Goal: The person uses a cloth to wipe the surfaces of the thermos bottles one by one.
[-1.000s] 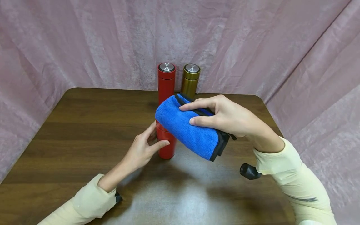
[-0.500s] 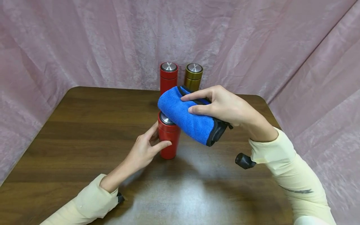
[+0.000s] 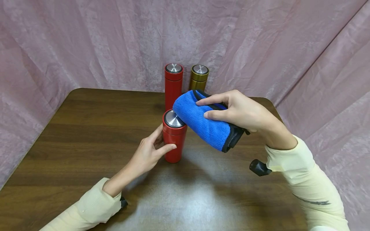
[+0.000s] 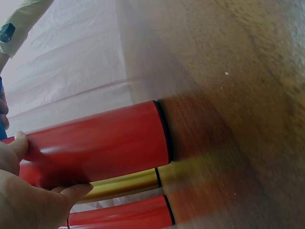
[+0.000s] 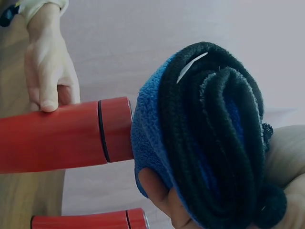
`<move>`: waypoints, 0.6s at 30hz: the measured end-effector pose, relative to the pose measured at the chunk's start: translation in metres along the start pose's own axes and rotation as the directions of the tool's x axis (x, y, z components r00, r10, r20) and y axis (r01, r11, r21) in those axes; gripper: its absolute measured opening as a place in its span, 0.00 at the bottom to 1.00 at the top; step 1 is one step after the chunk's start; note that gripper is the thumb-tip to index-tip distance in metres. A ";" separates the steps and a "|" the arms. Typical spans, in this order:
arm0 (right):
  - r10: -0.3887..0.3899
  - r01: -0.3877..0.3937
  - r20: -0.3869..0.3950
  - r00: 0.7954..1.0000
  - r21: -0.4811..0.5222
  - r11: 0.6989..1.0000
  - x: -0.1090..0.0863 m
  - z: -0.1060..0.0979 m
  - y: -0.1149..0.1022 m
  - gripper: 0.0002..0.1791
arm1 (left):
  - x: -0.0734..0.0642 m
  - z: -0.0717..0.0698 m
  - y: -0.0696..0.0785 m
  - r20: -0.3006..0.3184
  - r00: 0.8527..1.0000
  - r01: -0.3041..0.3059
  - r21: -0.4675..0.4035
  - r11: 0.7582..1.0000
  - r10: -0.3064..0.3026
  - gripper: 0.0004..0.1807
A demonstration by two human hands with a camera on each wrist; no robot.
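Observation:
A red thermos flask (image 3: 174, 141) with a silver-topped lid stands upright on the table, and my left hand (image 3: 150, 149) grips its side between thumb and fingers. Above and to the right, my right hand (image 3: 238, 110) pinches a folded blue towel (image 3: 202, 120) with black edging. The towel's left end overlaps the lid's right rim. In the right wrist view the rolled folds of the towel (image 5: 209, 133) face the camera, its blue side right at the flask's lid (image 5: 116, 129). The left wrist view shows the flask's black base (image 4: 163, 133) on the table.
Behind stand a second red flask (image 3: 173, 86) and a gold flask (image 3: 198, 78), both upright near the back edge of the wooden table (image 3: 95, 128). A pink curtain (image 3: 124, 48) hangs close behind. A black camera (image 3: 260, 167) sticks out from the right sleeve.
The towel in my right hand has risen from the flask's front side to its lid, then shifted right, uncovering most of the lid. My left hand keeps its grip on the flask.

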State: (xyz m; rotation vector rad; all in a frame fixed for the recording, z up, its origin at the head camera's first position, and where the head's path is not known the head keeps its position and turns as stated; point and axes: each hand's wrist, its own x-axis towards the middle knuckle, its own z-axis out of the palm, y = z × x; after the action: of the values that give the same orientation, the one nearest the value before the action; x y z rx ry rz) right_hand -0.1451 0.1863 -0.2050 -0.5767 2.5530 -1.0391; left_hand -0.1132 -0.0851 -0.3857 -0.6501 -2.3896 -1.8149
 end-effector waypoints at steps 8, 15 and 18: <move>-0.091 0.092 0.011 0.996 -0.113 0.989 -0.019 0.001 0.003 0.21 | -0.001 0.001 0.000 -0.004 1.000 0.001 0.019 1.000 -0.001 0.46; -0.180 0.185 0.053 0.982 -0.101 0.978 -0.027 0.006 -0.001 0.22 | -0.001 0.002 0.000 -0.002 1.000 0.010 0.016 1.000 -0.010 0.47; -0.205 0.210 0.053 0.977 -0.129 0.969 -0.025 0.007 -0.003 0.21 | -0.001 0.002 0.000 0.000 1.000 0.012 0.019 1.000 -0.012 0.47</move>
State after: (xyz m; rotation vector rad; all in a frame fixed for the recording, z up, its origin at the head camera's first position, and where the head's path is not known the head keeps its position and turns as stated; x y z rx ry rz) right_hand -0.1195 0.1918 -0.2041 -0.9086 2.5842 -0.9149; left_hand -0.1116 -0.0839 -0.3867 -0.6350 -2.4131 -1.7947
